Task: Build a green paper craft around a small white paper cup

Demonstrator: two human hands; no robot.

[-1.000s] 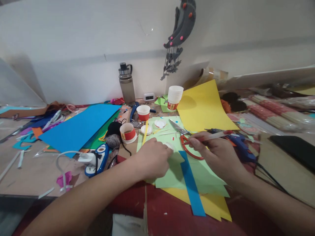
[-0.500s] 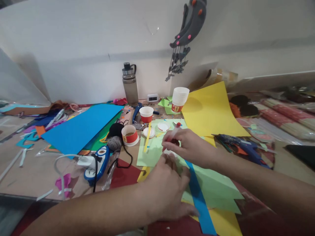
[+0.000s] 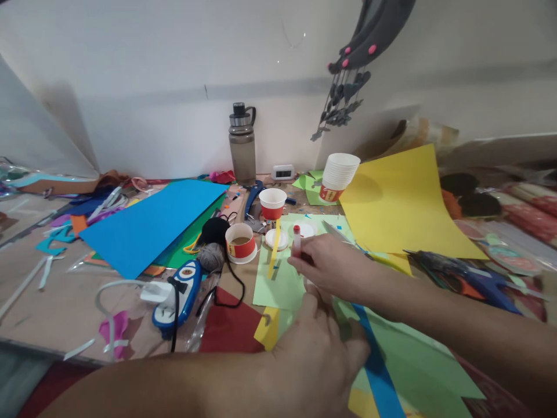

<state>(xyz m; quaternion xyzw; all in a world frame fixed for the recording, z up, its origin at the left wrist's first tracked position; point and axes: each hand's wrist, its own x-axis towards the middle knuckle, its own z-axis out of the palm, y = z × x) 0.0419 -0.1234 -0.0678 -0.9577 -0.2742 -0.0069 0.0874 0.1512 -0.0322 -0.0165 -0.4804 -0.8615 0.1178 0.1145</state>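
My right hand (image 3: 326,261) is closed round a slim pen (image 3: 296,244) with a translucent body and a red end, held nearly upright over light green paper (image 3: 278,290). Just in front of me, my left hand (image 3: 317,354) rests on the green sheets, its thumb spread to the right. Its fingertips are partly hidden by the right hand; a small whitish thing there is too covered to name. A blue paper strip (image 3: 378,363) runs beside the left thumb. A narrow yellow strip (image 3: 274,249) and a white round lid (image 3: 277,239) lie beyond the hands.
Red-and-white paper cups (image 3: 272,204) and a cup stack (image 3: 339,177) stand behind. A blue sheet (image 3: 152,223), yarn ball (image 3: 211,257) and power strip (image 3: 180,296) are left. Yellow paper (image 3: 400,203) and a glue gun (image 3: 470,276) lie right. A bottle (image 3: 242,148) stands by the wall.
The view has shifted left, so most things sit farther right. The pen has gone from slanted to nearly upright in my right hand. My left hand stays on the green paper.
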